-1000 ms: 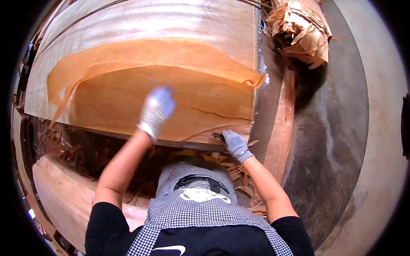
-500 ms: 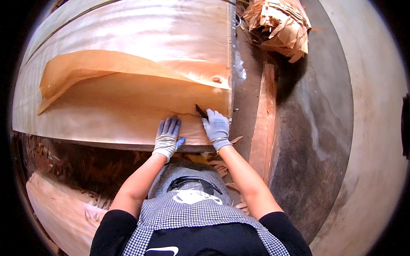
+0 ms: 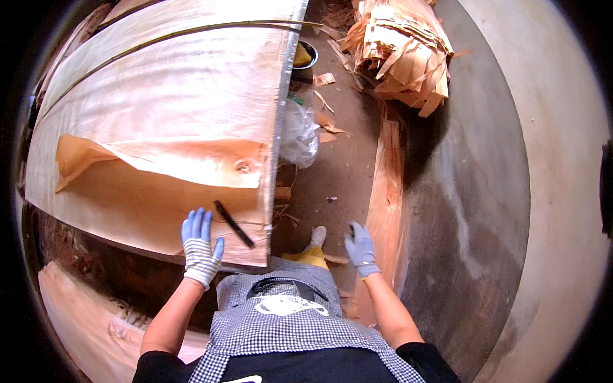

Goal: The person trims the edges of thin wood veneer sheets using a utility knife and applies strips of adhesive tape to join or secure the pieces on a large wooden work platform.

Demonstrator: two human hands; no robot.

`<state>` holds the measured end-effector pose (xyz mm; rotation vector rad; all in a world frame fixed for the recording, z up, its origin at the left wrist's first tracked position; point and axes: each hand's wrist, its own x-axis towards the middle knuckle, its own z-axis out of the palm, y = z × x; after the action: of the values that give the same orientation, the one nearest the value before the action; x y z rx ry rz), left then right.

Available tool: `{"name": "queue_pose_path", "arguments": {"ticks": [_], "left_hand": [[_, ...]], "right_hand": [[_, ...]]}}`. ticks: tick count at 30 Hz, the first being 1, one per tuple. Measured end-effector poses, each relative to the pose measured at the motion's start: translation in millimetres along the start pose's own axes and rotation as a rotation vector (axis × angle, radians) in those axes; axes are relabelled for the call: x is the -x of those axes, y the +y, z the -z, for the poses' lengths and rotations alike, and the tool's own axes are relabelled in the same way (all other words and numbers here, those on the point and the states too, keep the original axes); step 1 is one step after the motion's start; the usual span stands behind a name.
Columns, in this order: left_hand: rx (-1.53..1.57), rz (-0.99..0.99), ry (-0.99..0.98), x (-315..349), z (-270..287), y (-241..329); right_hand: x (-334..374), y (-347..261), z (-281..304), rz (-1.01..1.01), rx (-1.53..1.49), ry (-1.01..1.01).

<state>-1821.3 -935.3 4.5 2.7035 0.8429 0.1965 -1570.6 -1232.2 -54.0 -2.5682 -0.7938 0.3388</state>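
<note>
Black tool (image 3: 234,225) now on veneer (image 3: 137,210)

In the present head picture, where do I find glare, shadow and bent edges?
Head view, upper left: pale glare washes over the wood sheet; head view, upper right: a shadow lies on the floor beside the veneer bundle; head view, right: the floor's dark-pale border looks curved, probably by fisheye lens.

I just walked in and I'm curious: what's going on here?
A gloved person is at a broad pale wood surface. The spread left hand is at its near edge, near a curled orange-brown sheet. A black tool lies there, in neither hand. The right hand is off to the right, holding nothing visible.
</note>
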Motion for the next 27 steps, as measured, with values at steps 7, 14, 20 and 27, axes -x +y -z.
{"name": "queue_pose_path", "arguments": {"ticks": [7, 14, 20, 27], "left_hand": [[0.221, -0.393, -0.084, -130, -77, 150], [0.089, -0.260, -0.173, -242, -137, 164], [-0.072, -0.187, -0.228, -339, -180, 185], [-0.513, -0.110, -0.147, -394, -290, 140]], "right_hand": [[-16, 142, 84, -0.164, -0.073, -0.117], [-76, 183, 84, -0.084, -0.074, -0.221], [-148, 150, 85, 0.130, 0.031, -0.404], [-231, 134, 93, 0.129, 0.033, -0.517]]}}
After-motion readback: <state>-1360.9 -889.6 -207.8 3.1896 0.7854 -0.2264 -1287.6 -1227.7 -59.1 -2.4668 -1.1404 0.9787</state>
